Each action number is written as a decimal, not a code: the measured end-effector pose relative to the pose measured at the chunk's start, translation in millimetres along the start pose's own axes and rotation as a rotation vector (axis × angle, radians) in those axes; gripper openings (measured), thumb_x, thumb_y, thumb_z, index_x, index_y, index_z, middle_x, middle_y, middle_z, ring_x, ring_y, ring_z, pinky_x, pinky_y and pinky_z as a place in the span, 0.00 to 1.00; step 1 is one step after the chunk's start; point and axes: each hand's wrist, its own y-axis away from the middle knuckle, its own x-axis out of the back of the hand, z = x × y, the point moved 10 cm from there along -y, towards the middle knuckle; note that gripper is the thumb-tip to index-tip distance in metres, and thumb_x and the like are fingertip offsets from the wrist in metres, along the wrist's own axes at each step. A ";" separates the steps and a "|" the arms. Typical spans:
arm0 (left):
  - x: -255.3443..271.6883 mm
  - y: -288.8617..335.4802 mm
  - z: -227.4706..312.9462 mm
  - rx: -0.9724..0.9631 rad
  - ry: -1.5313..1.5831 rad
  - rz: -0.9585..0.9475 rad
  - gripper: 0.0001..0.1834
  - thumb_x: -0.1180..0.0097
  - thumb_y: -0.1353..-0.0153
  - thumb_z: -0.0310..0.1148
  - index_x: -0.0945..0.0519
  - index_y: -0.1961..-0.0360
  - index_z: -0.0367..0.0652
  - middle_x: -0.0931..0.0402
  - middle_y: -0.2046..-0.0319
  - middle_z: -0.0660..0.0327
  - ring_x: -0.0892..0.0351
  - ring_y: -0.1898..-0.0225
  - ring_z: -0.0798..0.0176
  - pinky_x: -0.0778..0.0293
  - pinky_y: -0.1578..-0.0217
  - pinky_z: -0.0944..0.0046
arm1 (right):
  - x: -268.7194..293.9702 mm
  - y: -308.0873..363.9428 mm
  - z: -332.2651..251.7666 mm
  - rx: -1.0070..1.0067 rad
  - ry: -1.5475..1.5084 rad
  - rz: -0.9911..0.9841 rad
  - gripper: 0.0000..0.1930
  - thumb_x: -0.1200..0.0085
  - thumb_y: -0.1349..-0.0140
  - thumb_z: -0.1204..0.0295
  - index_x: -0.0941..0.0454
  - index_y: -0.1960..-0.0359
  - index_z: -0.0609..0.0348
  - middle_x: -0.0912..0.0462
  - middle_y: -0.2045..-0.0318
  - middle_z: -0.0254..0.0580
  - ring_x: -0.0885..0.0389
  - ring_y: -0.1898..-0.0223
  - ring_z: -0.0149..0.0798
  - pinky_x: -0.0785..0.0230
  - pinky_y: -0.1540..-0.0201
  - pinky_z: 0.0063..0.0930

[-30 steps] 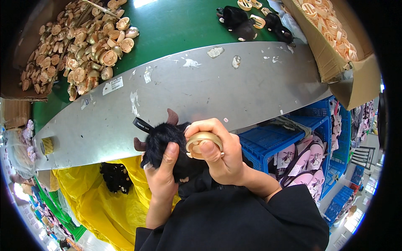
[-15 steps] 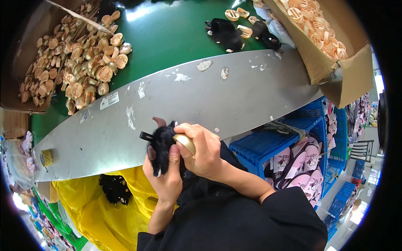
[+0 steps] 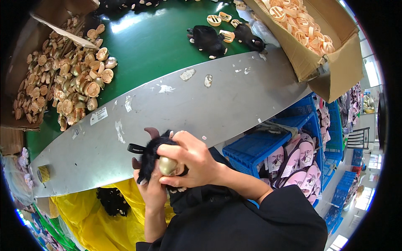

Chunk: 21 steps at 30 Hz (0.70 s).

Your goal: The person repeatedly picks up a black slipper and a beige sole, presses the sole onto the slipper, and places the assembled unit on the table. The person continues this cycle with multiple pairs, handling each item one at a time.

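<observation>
Just above the grey metal table edge [image 3: 176, 113], the left hand [image 3: 153, 190] cups the furry black plush toy with brown horns [image 3: 150, 157] from below, while the right hand [image 3: 190, 161], on its right side, pinches a rounded golden-beige plastic piece [image 3: 168, 166] against it.

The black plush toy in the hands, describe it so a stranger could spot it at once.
Start at the grey metal ledge along the green belt. Below its near edge, the left hand and right hand grip the black plush toy. Unlike the black toys on the belt, it has a gold-coloured ball pressed against it.
</observation>
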 end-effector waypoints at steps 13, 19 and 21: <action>-19.4 15.9 -19.6 0.175 0.226 -0.160 0.32 0.35 0.33 0.43 0.29 0.35 0.36 0.21 0.44 0.53 0.19 0.44 0.56 0.24 0.39 0.55 | -1.4 2.8 32.8 -0.437 -0.554 -0.064 0.14 0.35 0.41 0.67 0.24 0.58 0.60 0.29 0.73 0.28 0.35 0.74 0.19 0.43 0.71 0.17; -38.0 17.6 -29.2 0.326 0.417 -0.189 0.31 0.33 0.35 0.40 0.28 0.37 0.35 0.19 0.48 0.54 0.16 0.50 0.58 0.20 0.46 0.59 | -6.4 8.9 53.2 -0.577 -0.647 -0.090 0.13 0.39 0.38 0.65 0.24 0.60 0.60 0.32 0.69 0.28 0.38 0.70 0.21 0.45 0.66 0.19; -45.7 15.6 -30.6 0.408 0.469 -0.279 0.27 0.29 0.38 0.34 0.24 0.41 0.34 0.17 0.54 0.55 0.15 0.54 0.60 0.18 0.52 0.62 | -7.3 11.0 58.8 -0.621 -0.632 -0.092 0.13 0.39 0.38 0.64 0.24 0.61 0.60 0.32 0.69 0.29 0.38 0.69 0.21 0.44 0.66 0.20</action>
